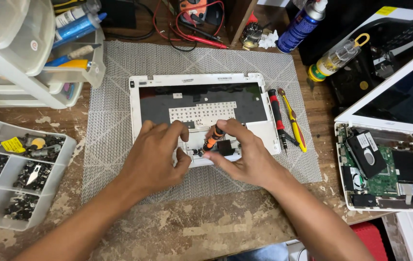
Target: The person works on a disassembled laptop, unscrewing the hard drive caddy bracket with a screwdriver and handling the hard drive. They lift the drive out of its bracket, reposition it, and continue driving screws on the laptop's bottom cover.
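Screwdriver: small orange-and-black screwdriver (214,137) stood tilted between right thumb and fingers, tip pointing down-left onto the lower edge of the laptop shell.
Right hand: right hand (243,154) had its fingers closed around the screwdriver handle; fingertips also touched a small black square part (225,147) just below the handle.
Left hand: left hand (154,157) lay just left of the screwdriver tip, fingers curled together and pressing on the shell; it gripped nothing that could be made out, thumb (181,162) pointing toward the right fingertips.
Laptop shell: white plastic laptop shell (137,104), rectangular with rounded corners, lay flat under both sets of fingers; dark recessed panel above the fingertips, with a pale perforated plate (201,114) just beyond them.
Mat: grey woven mat (110,145), coarse mesh with diamond pattern, lay under the shell and under both wrists.
Bench: worn wooden bench (201,227), scuffed and paint-flecked, lay nearer the body than the hands.
Spare tools: red-and-black screwdriver (277,116) and yellow-handled tool (293,123) lay side by side, just right of the right knuckles, against the shell's edge.
Parts tray: clear plastic divided tray (66,145) holding small dark screws sat well left of the left hand.
Second laptop: opened white laptop with green circuit board (385,179) sat well right of the right forearm.
Spray can: blue spray can (299,26) stood far beyond the fingers.
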